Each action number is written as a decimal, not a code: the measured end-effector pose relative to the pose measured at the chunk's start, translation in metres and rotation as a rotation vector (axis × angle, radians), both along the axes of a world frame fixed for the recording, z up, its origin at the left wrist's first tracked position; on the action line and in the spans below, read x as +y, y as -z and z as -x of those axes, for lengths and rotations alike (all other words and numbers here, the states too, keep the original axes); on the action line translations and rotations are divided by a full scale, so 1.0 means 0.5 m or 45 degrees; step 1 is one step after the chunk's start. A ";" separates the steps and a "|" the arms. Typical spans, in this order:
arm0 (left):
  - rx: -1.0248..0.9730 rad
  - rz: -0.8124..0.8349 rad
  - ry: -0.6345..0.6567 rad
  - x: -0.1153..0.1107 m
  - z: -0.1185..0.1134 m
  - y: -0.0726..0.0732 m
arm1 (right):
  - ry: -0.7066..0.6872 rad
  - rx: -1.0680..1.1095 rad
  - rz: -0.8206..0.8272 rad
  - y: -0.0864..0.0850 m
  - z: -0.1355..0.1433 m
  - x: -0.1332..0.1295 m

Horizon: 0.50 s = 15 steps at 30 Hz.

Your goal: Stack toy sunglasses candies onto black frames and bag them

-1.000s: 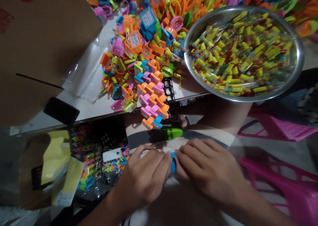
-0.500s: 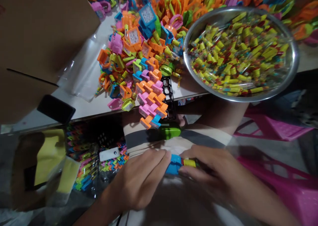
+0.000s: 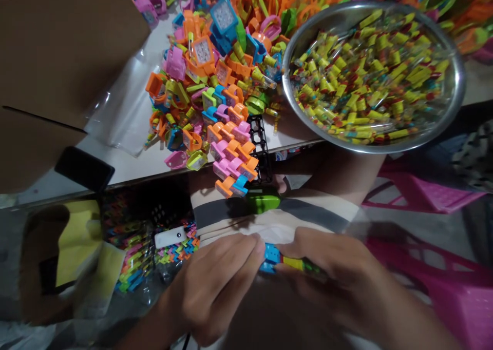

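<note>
Low over my lap, my left hand [image 3: 219,283] is closed on a blue plastic toy watch [image 3: 271,257]. My right hand [image 3: 335,268] pinches a small yellow-wrapped tube [image 3: 293,263], its end against the watch's right side; its fingers partly hide the tube. Just beyond my hands, toy watches in orange, pink, blue and green [image 3: 233,147] sit in rows on a black grid tray [image 3: 260,134], which juts over the table edge. Behind them lies a loose heap of toy watches [image 3: 202,52] with several tubes mixed in.
A steel bowl [image 3: 288,83] full of yellow-wrapped tubes [image 3: 365,88] stands at the right. A cardboard box [image 3: 69,47], a clear plastic bag [image 3: 125,109] and a dark phone [image 3: 84,169] are at the left. A white device [image 3: 170,237] lies below the table. Pink plastic stools [image 3: 454,288] stand right.
The blue toy watch has turned slightly between my hands. My right hand has shifted a little, and more of the tube shows. The table view has moved slightly.
</note>
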State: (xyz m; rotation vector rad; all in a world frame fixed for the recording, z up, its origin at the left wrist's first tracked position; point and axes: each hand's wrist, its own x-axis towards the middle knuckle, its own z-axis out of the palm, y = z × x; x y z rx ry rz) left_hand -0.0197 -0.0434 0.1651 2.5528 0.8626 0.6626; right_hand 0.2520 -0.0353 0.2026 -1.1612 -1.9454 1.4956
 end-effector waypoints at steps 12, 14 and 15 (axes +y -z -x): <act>-0.010 -0.251 0.015 0.003 0.000 -0.010 | -0.019 -0.010 0.095 -0.004 0.007 0.003; -0.015 -0.272 0.023 -0.002 -0.001 -0.009 | -0.021 0.013 0.151 -0.009 0.008 0.005; -0.011 -0.285 0.015 -0.004 -0.001 -0.008 | -0.027 0.022 0.169 -0.010 0.008 0.006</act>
